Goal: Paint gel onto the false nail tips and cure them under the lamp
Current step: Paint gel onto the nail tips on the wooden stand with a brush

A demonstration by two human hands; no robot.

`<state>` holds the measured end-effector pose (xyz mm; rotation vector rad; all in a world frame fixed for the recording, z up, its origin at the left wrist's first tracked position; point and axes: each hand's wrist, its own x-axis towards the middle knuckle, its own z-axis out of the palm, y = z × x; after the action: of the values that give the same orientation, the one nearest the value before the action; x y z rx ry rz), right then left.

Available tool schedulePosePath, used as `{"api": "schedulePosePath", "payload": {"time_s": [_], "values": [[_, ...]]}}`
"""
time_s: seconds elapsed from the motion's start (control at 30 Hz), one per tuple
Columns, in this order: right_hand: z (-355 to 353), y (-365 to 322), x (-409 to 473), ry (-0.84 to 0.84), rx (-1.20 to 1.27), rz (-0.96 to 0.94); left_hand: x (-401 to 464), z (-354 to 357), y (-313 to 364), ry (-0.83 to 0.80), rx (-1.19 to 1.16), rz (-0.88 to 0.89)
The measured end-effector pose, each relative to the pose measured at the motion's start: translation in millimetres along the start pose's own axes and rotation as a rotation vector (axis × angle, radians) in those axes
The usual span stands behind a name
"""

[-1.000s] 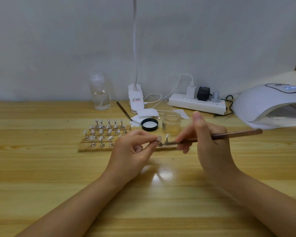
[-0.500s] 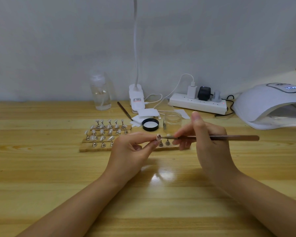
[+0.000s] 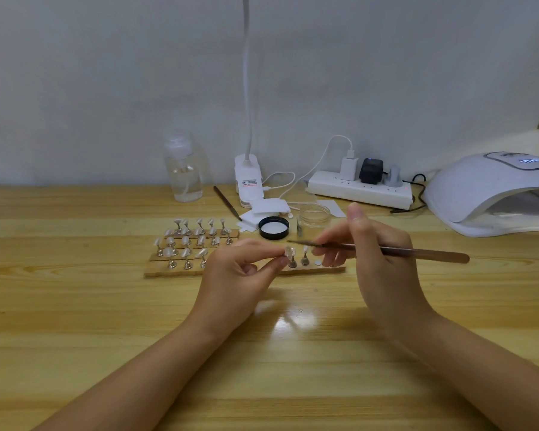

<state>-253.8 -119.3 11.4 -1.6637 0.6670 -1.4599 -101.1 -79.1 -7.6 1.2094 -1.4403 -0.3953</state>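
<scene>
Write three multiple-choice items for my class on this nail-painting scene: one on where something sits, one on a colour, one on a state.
1. Where does the curing lamp sit on the table?
A. far right
B. far left
C. between the hands

2. What colour is the rim of the jar lid lying on the table?
A. red
B. black
C. yellow

3. What is the right hand doing?
A. lying flat and empty
B. pressing the lamp's button
C. holding a brush

Answers:
1 A, the white dome stands at the right edge, behind the hands.
2 B, a black ring surrounds the white inside.
3 C, its fingers grip the brush handle, tip pointing at the nail tip pinched by the left hand.
</scene>
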Motion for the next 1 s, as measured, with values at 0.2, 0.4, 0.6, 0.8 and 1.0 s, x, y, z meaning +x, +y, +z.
{"api": "schedulePosePath", "payload": {"time_s": [0.2, 0.4, 0.6, 0.8, 1.0], "values": [[-0.5, -1.6, -1.4, 0.031, 0.024, -0.022, -0.4, -0.5, -0.9, 0.002, -0.011, 0.025], [-1.8, -0.3, 0.8, 0.097, 0.011, -0.041, -2.5, -1.1, 1.2, 0.042, -0.036, 0.069], [-0.9, -0.1, -2.5, 0.044, -0.019, -0.101, -3.2, -2.0, 0.9, 0.018, -0.035, 0.009], [1.2, 0.1, -6.3, -0.049, 0.000, -0.023, -0.1, -0.8, -1.6, 0.046, -0.020, 0.008], [1.3, -0.5, -3.8, -0.045, -0.045, -0.021, 1.3, -0.7, -3.4, 0.049, -0.013, 0.004]]}}
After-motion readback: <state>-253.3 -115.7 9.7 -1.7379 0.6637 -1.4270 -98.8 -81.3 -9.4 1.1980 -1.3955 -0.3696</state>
